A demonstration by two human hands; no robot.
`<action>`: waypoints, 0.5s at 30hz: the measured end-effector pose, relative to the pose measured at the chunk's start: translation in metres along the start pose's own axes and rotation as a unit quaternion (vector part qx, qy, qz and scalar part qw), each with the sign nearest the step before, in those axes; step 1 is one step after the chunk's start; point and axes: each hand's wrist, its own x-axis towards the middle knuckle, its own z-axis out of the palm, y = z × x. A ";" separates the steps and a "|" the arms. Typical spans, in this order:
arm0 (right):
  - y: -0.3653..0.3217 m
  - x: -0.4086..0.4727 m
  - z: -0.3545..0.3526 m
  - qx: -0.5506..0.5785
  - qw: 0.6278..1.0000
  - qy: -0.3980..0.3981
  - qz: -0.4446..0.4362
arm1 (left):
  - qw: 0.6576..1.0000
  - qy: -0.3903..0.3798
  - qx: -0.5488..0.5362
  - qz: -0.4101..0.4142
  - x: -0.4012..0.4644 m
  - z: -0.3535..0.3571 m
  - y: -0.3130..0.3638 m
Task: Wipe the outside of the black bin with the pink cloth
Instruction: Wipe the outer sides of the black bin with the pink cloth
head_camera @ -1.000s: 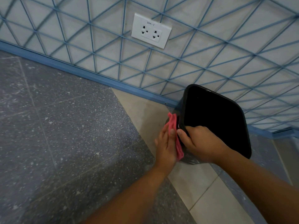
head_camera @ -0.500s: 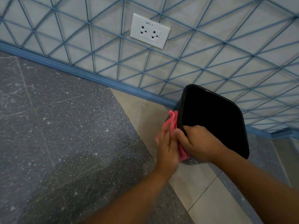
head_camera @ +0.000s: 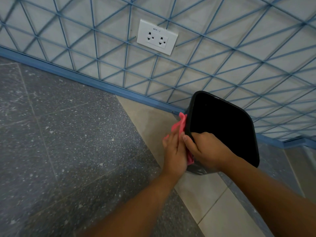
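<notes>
Here the black bin (head_camera: pixel 222 129) stands on the floor (head_camera: pixel 68 151) just beside the wall (head_camera: pixel 222 48), its mouth facing the camera. The right hand (head_camera: pixel 206 149) has its grip closed over the near rim corner, steadying it. The left hand (head_camera: pixel 174 151) presses the pink cloth (head_camera: pixel 181 124) flat against the bin's left outer side, fingers extended rather than clenched. With only an open palm holding it, the cloth could slide free and drop; a hard push could also tip the light bin toward the wall.
</notes>
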 end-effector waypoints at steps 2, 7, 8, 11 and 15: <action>-0.001 -0.002 -0.001 0.001 1.000 -0.007 0.005 | 1.000 -0.012 -0.020 0.015 -0.004 0.003 -0.012; -0.003 -0.002 -0.001 -0.013 1.000 0.002 0.019 | 0.991 -0.017 -0.089 -0.094 -0.002 -0.002 -0.030; -0.002 -0.002 0.000 -0.010 1.000 0.002 0.015 | 0.990 -0.021 -0.092 -0.102 -0.004 -0.004 -0.018; 0.000 -0.003 0.000 -0.008 1.000 -0.005 0.013 | 0.992 -0.025 -0.109 -0.063 -0.015 0.000 -0.012; -0.001 -0.004 -0.001 -0.013 1.000 -0.005 0.017 | 0.991 -0.010 -0.097 -0.088 -0.010 0.000 -0.034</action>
